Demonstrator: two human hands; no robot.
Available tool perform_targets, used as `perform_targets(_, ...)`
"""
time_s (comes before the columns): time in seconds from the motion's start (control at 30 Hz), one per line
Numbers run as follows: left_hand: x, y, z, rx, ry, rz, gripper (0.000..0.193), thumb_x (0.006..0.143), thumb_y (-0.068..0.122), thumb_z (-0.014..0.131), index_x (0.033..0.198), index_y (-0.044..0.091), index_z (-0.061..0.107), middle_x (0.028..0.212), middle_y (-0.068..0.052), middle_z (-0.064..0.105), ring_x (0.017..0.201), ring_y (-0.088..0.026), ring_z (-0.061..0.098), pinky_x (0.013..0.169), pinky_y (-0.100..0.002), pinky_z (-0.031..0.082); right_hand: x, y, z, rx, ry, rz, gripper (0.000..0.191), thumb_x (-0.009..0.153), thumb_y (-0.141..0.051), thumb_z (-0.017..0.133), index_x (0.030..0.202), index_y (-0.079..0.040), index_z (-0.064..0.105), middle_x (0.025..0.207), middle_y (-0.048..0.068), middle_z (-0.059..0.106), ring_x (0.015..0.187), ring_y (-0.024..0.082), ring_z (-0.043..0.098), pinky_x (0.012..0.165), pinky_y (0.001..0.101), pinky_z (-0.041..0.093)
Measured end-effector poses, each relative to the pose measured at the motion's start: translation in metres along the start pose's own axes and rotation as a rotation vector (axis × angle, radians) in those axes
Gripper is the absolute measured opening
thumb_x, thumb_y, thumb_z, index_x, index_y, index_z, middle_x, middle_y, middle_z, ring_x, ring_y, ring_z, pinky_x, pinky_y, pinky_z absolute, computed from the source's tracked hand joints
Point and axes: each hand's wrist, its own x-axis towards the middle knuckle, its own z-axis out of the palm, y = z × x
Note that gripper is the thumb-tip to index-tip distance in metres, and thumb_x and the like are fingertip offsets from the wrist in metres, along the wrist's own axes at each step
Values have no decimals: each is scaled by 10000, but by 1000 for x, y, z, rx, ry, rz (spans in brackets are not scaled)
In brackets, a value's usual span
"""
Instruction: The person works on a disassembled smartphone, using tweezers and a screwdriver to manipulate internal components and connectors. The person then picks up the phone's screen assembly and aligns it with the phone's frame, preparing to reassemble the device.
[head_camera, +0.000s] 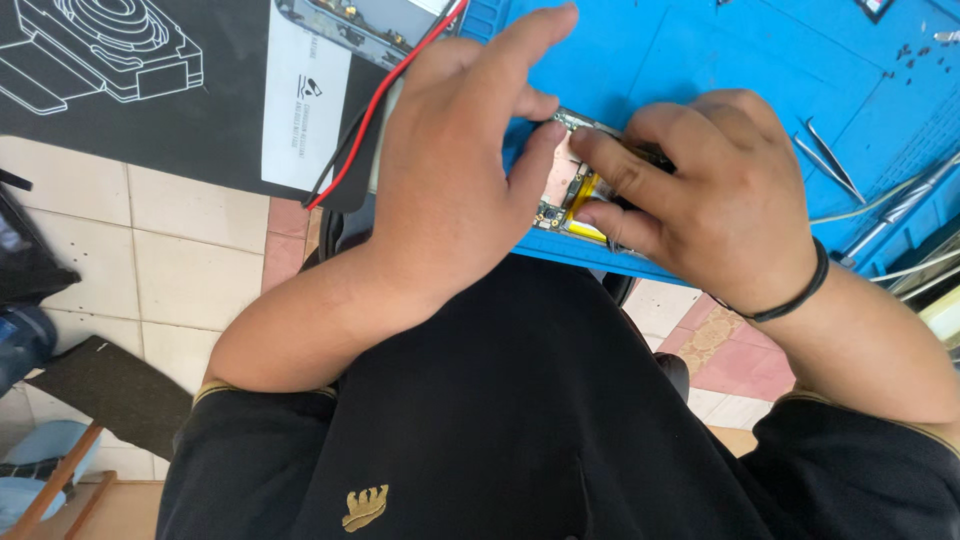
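Opened phone (568, 195) sits at the near edge of the blue work mat (700, 60), dead centre of the view, back cover off. Copper-coloured shielding, a small circuit board and a strip of yellow are all that shows between the two hands; the rest is covered.

Left hand (450, 190) comes in from 8 o'clock and lies over the phone's left end. Index finger stretched out toward 1 o'clock, off the phone. Thumb bent down, tip touching the top edge of the exposed board. Other fingers hidden under the palm, can't tell their pose.

Right hand (700, 190) comes in from 4 o'clock and covers the phone's right end. Fingers curled and close together, index fingertip pressing down on the top edge right beside the left thumb, a lower fingertip on the yellow strip. Whether it pinches anything small: can't tell. Black band (790, 295) around the right wrist.

Around it:
- Red and black wires (375, 110) run from 12 o'clock down along the left hand's outer side.
- Black mat with white line drawing (130, 90) at 10 o'clock, a white label on it.
- Tweezers (830, 160) on the blue mat at 3 o'clock, well apart from the right hand.
- Small dark screws (915, 55) scattered at 2 o'clock.
- Tiled floor (170, 260) below the table edge at 9 o'clock.
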Motion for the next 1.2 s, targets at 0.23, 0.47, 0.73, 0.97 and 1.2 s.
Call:
perform_targets(0.23,0,1,2,-15,-18,-29,532,1004,20,726,1447,116,447,985,2,700,1034,-209,598,920,-355,492,1,0,1,-19,-23,-6,433,810,-382,837,1166,-140,784,988,74,618,845,275,600,803,401,493)
perform_targets(0.47,0,4,3,-13,-16,-35,498,1024,27,709,1442,101,450,976,-4,687,1035,-200,593,919,-336,502,0,-2,0,-49,-33,-11,405,828,-375,808,1163,-148,789,995,75,621,833,269,593,791,397,490)
perform_targets(0.73,0,3,5,-20,-6,-22,487,1026,22,703,1438,92,454,974,-5,681,1037,-196,589,924,-333,502,2,-3,-1,-71,-41,-7,373,832,-355,804,1151,-162,791,986,64,621,827,255,592,791,383,487)
perform_targets(0.97,1,3,5,-3,-9,-17,492,1031,44,733,1434,89,453,969,-8,682,1027,-203,591,911,-341,496,-3,-2,3,-29,-8,5,396,813,-344,821,1150,-139,787,984,80,628,834,276,599,803,402,484)
perform_targets(1.2,2,2,3,-29,-8,-40,539,994,40,764,1431,102,455,976,-9,704,1041,-215,598,926,-358,491,-4,10,4,457,54,285,219,928,-122,822,1119,-44,746,994,104,718,857,211,690,770,301,531)
